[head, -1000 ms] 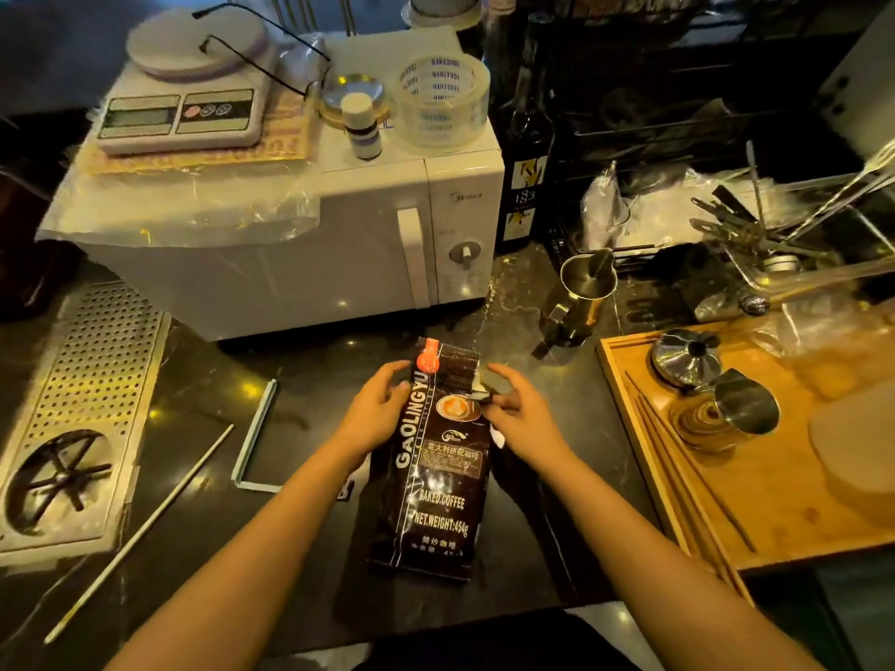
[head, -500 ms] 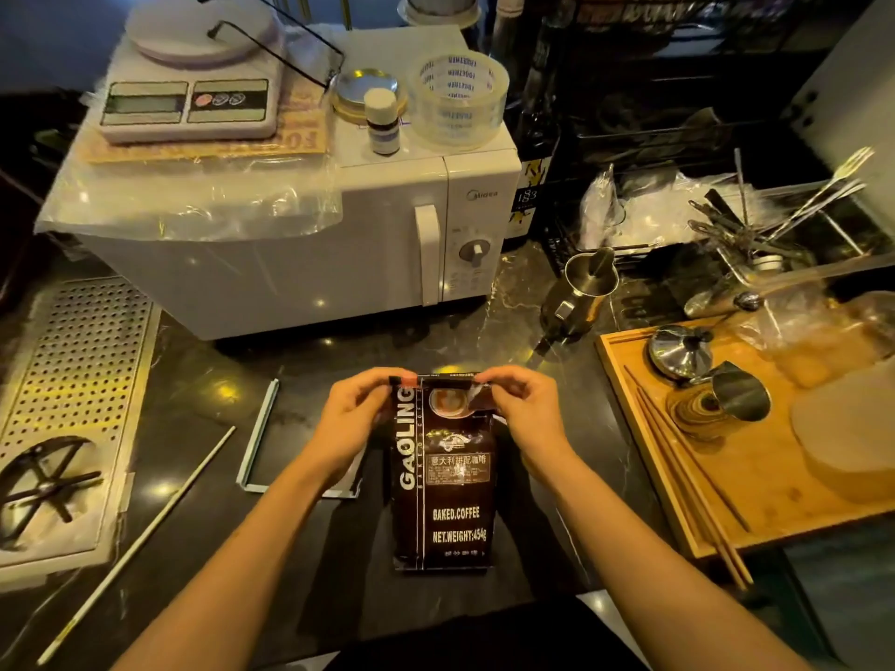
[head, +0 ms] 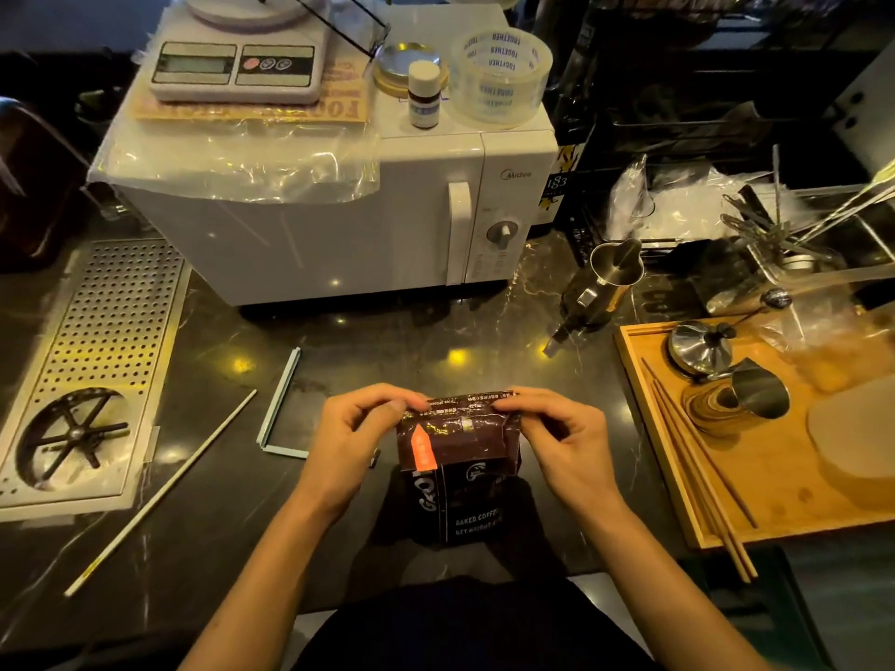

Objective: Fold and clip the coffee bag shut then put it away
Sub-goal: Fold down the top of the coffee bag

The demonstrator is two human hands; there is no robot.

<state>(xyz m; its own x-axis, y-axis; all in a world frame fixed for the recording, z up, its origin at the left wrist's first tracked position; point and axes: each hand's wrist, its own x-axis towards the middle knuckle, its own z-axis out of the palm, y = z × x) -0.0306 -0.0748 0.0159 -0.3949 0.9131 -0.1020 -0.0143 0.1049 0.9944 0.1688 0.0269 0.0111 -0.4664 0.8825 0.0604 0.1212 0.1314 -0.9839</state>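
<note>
A dark brown coffee bag (head: 472, 496) with white lettering and an orange sticker stands on the black counter near its front edge. Its top is folded over toward me, the flap hanging down the front. My left hand (head: 356, 435) pinches the left corner of the fold and my right hand (head: 557, 440) pinches the right corner. A pale blue L-shaped clip bar (head: 278, 411) lies flat on the counter just left of my left hand. A thin white rod (head: 160, 494) lies diagonally further left.
A white microwave (head: 387, 220) carrying a scale and a tape roll stands behind the bag. A perforated metal drip tray (head: 97, 351) is at left. A steel pitcher (head: 603, 283) and a wooden tray (head: 644, 428) with steel cups and chopsticks sit at right.
The bag's top has been folded down toward me, covering the upper label. Both hands stayed at the top corners. The view moved closer to the counter.
</note>
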